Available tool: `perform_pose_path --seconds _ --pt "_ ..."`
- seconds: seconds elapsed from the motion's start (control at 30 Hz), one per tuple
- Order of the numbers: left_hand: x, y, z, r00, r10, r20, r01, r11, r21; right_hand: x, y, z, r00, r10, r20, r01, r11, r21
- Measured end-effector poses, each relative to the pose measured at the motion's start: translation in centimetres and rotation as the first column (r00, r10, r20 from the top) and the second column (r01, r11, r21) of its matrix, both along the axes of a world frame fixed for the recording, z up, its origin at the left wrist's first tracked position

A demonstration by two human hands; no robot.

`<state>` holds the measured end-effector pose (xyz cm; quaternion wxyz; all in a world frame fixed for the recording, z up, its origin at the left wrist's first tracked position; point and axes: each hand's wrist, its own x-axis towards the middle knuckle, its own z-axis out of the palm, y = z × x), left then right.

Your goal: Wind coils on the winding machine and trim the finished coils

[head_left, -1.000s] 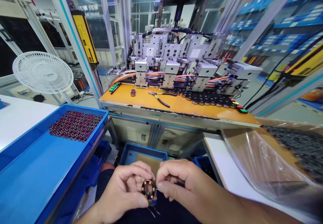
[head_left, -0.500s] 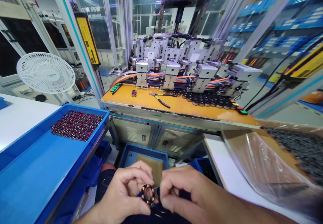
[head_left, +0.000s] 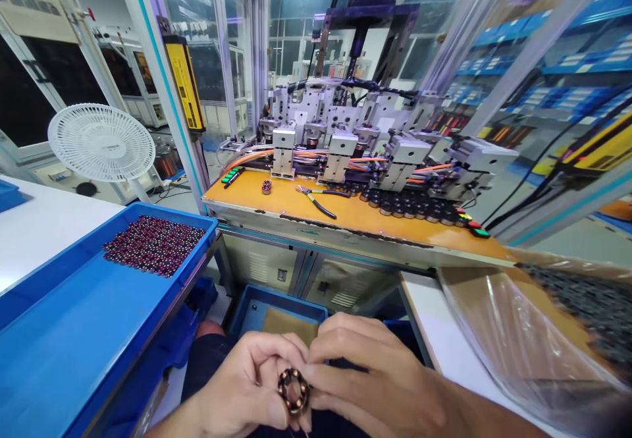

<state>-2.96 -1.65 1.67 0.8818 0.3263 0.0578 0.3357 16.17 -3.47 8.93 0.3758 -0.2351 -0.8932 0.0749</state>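
A small ring-shaped wound stator (head_left: 282,393), black with copper coils around its open centre, is held upright low in the middle of the view. My left hand (head_left: 241,382) is closed on its left side, with the thumb in front and the fingers curled behind. My right hand (head_left: 370,372) meets it from the right, its fingertips pinched at the ring's right edge. What lies between those right fingertips is partly hidden. Thin wire ends hang below the ring, over my lap.
A blue tray (head_left: 59,359) with many stators (head_left: 155,244) stands left. Ahead, an orange bench (head_left: 257,202) carries pliers (head_left: 318,204), one stator (head_left: 266,188), rows of black parts (head_left: 409,206) and a machine (head_left: 340,151). A plastic-lined box of dark parts (head_left: 582,306) sits right; a fan (head_left: 101,141) left.
My right hand has moved left, and its fingertips now touch the ring where a gap showed before. The left hand keeps its hold. The camera view has tilted slightly.
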Motion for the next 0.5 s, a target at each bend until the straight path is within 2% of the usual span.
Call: perform_pose_path --seconds 0.17,0.27,0.4,0.5 --pt "-0.1 0.3 0.0 0.999 0.034 -0.02 -0.033 0.999 0.024 -0.1 0.1 -0.3 0.998 -0.023 -0.066 0.024 0.999 0.026" --pt "-0.2 0.6 0.1 0.997 0.051 -0.05 -0.047 0.996 0.073 -0.3 -0.1 -0.7 0.989 -0.053 -0.135 0.051 0.998 -0.02" --pt "-0.2 0.8 0.6 0.988 0.129 -0.083 -0.109 0.972 0.208 -0.8 -0.6 -1.7 0.965 -0.103 -0.242 0.083 0.992 -0.091" --pt "-0.2 0.8 0.9 0.972 0.223 -0.079 -0.183 0.92 0.345 -1.0 -1.1 -2.5 0.944 -0.177 -0.28 0.144 0.981 -0.134"
